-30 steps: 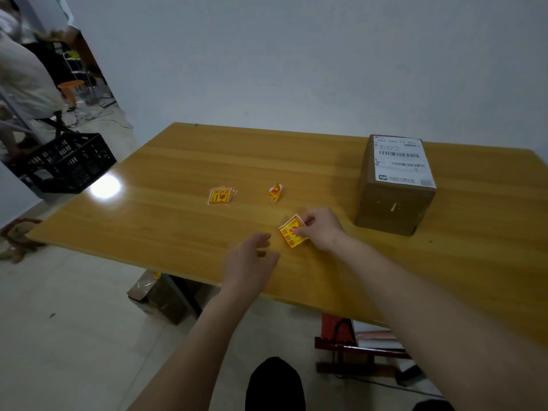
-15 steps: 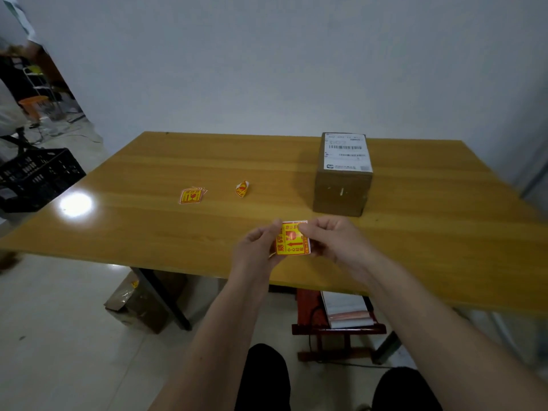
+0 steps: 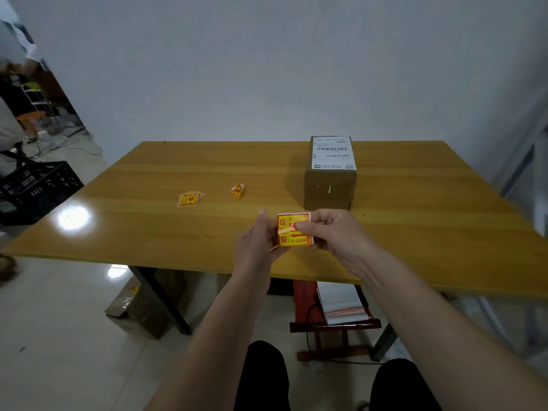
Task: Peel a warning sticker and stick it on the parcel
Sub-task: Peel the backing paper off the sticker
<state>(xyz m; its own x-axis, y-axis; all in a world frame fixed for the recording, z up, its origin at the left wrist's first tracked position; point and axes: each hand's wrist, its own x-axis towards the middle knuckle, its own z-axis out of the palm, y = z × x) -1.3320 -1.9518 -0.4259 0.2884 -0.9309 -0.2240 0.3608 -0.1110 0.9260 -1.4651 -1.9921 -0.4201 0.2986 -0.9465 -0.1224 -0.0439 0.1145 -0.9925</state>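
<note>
Both hands pinched a yellow warning sticker [image 3: 295,231] above the table's [image 3: 148,226] near edge, the left hand [image 3: 258,243] at its left side, the right hand [image 3: 332,232] gripping its right. The parcel [image 3: 330,173] stood just beyond, nearer the right hand.

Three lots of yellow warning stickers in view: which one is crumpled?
The small one lying alone mid-table, left of the parcel. The stack further left lies flat, and the sticker gripped by both hands, left and right, is flat too.
</note>
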